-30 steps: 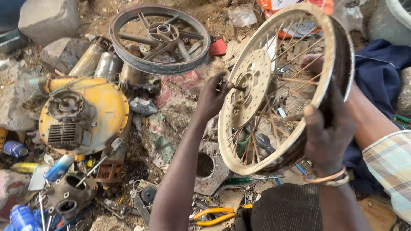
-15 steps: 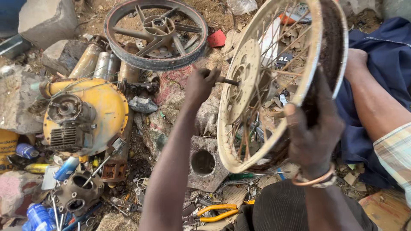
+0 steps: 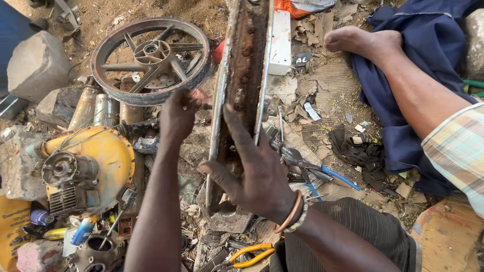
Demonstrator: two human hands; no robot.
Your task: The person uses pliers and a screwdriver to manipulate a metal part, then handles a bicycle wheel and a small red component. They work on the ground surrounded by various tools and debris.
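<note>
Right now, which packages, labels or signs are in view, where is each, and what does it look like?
White box: rectangular, just right of the rusty wheel rim, top centre.
Small dark tag: right of the white box, light handwriting.
Orange bag: bottom left edge, dark print.
Blue can: beside the yellow engine cover, cylindrical.

**Rust, paint and dust**

The spoked wheel rim (image 3: 242, 95) is metal, its inner channel rough and brown with rust, its edges dull chrome; the cast wheel (image 3: 150, 59) is matt grey metal under a worn black rubber tyre; the engine housing (image 3: 101, 166) wears yellow paint, chipped and grimy; the pliers (image 3: 250, 254) have smooth yellow plastic grips; the blue cloth (image 3: 428, 60) looks soft and matt; the ground (image 3: 322, 90) is dusty earth strewn with torn cardboard.
</note>
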